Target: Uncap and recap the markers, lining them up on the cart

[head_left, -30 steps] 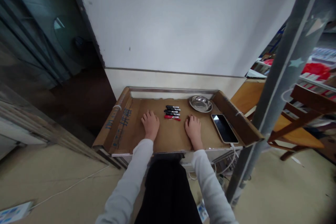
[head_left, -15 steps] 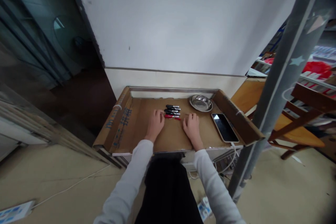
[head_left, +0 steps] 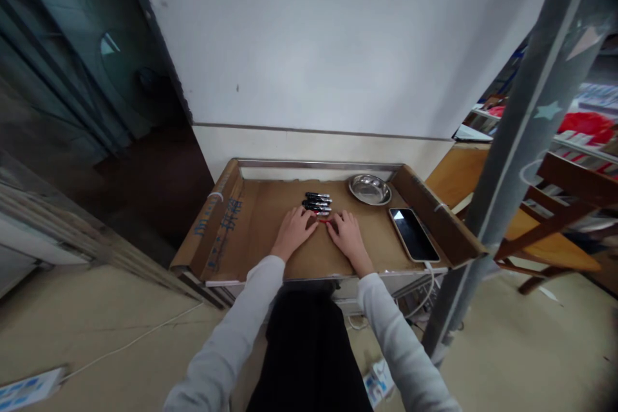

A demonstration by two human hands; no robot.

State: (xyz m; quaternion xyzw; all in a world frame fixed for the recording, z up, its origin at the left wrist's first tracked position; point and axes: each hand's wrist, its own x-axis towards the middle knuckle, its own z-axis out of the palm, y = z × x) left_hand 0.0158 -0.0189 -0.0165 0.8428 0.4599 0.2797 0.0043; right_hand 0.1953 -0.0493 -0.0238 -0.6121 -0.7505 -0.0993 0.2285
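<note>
On the cardboard work surface lies a stack of black markers [head_left: 317, 200], side by side. A red marker [head_left: 318, 213] lies at their near side, partly hidden by my left hand [head_left: 295, 230]. Just below it, a slim red piece [head_left: 325, 220] shows between my hands; its exact kind is too small to tell. My left hand has its fingers bent and its thumb at the left end of this red piece. From the other side, my right hand [head_left: 346, 235] has thumb and fingers closed at its right end.
A round steel dish [head_left: 369, 190] stands at the back right. Nearer, a phone [head_left: 414, 235] lies with a white cable [head_left: 431, 280] plugged in. Raised cardboard walls [head_left: 437, 215] edge the sides. A grey post [head_left: 506, 141] rises on the right, beside a wooden chair [head_left: 550, 241].
Both hands have come closer together, near the red piece. My left hand has moved right and now covers part of the red marker; the right hand has shifted slightly left.
</note>
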